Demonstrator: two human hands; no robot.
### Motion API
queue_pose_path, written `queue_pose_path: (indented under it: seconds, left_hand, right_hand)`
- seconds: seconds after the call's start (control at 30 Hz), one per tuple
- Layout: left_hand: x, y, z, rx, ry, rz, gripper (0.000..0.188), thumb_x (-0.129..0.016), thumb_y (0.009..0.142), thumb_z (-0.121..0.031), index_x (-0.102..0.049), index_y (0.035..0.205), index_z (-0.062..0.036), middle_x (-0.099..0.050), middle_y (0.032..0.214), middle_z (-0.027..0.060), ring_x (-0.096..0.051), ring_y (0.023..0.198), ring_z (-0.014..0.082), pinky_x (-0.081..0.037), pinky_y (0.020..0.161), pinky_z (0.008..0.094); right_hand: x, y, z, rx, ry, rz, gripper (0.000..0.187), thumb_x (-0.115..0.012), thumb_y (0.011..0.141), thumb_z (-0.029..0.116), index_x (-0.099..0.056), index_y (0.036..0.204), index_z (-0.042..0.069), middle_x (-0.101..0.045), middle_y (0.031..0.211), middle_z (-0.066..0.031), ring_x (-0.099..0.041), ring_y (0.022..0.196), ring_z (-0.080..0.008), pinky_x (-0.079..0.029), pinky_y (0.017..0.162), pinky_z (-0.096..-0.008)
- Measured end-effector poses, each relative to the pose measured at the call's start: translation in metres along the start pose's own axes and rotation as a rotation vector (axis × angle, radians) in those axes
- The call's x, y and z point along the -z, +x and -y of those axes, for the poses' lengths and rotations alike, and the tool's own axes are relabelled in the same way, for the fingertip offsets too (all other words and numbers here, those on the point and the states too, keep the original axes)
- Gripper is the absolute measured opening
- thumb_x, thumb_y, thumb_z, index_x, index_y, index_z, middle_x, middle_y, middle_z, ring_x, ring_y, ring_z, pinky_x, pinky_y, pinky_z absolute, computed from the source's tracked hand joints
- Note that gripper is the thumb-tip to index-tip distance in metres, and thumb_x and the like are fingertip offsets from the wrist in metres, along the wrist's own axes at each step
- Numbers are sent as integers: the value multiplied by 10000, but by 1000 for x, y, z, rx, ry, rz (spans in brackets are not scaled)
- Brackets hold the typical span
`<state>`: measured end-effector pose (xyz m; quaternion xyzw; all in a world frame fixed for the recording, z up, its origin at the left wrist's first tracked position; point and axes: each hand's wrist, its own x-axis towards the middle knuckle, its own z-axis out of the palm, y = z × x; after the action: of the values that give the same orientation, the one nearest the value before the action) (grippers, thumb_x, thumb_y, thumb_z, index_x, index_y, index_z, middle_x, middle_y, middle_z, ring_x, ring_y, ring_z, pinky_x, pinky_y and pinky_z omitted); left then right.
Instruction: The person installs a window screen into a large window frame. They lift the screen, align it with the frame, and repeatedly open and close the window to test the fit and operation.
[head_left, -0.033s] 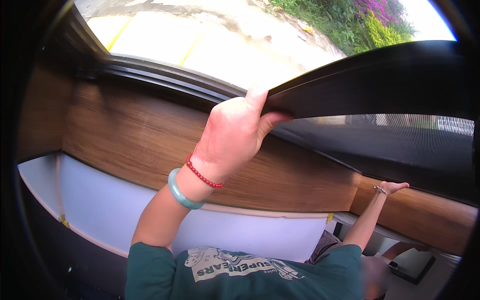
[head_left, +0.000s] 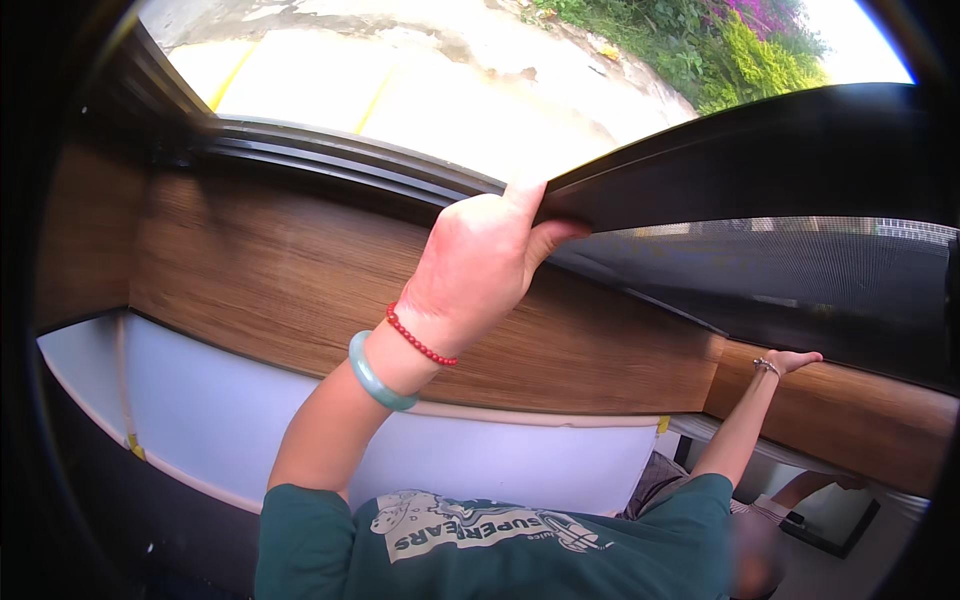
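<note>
Frame (head_left: 760, 160), black, meshed, right side | your left grip (head_left: 478, 250) pinches its left end | your right grip (head_left: 795, 361) beside its lower edge, hold unclear | weak thumb pressure could let it slip

Screen frame (head_left: 760, 155) smooth, perhaps metal; board (head_left: 300, 275) wood-grained, matt.

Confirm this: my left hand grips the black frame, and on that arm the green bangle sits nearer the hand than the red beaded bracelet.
The order is wrong: the head view shows the red beaded bracelet nearer your left hand and the green bangle farther from it. That hand does grip the black frame.
</note>
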<state>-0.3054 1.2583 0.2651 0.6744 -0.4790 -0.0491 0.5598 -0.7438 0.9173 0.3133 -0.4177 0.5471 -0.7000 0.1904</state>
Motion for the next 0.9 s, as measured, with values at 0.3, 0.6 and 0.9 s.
queue_pose_path:
  seconds: [0.3,0.6,0.9]
  left_hand:
    - [7,7,-16,44,167,14,227,-619,804,-89,-556,1012,-22,-584,682,164,-568,588,323,-448,517,351]
    - [34,12,-10,9,289,57,234,-553,873,-101,-498,1070,11,-495,591,94,-383,476,164,-331,449,280]
    - [-17,9,-34,-26,419,95,345,-562,865,-148,-474,1144,35,-607,839,215,-573,707,380,-431,583,402]
  right_hand:
    - [10,-7,4,-65,294,226,852,-372,827,661,-238,1368,17,-304,1396,-93,-340,1236,-242,-246,1056,-365]
    - [4,7,-32,166,69,58,527,-349,891,584,-420,953,65,-416,928,-11,-387,879,-133,-317,859,-278]
    - [19,44,-44,251,89,-48,462,-380,903,531,-438,887,73,-422,736,8,-424,626,-104,-383,653,-250]
